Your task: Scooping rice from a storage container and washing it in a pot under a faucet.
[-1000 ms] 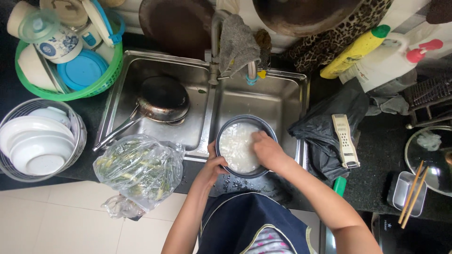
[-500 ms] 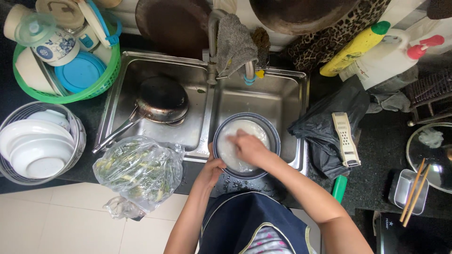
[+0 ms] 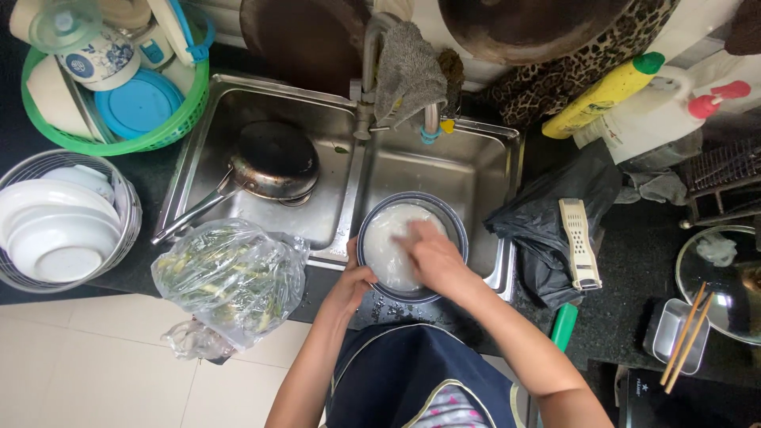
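A round dark pot (image 3: 456, 230) full of cloudy white water sits in the right basin of a steel double sink (image 3: 483, 170). My left hand (image 3: 354, 279) grips the pot's near left rim. My right hand (image 3: 424, 252) is down in the milky water with its fingers curled; I cannot tell what lies under the surface. Just above the pot, a grey cloth (image 3: 408, 75) hangs over the tap.
A metal saucepan (image 3: 269, 162) lies in the left basin. A clear bag of greens (image 3: 230, 277) sits on the front counter edge. Bowls in a wire rack (image 3: 59, 222) and a green basket (image 3: 111, 87) stand left; a black bag (image 3: 555, 222), grater (image 3: 579, 242) and chopsticks (image 3: 686, 337) lie right.
My right hand has shifted left and back inside the pot, stirring through the white water. The left hand stays on the rim.
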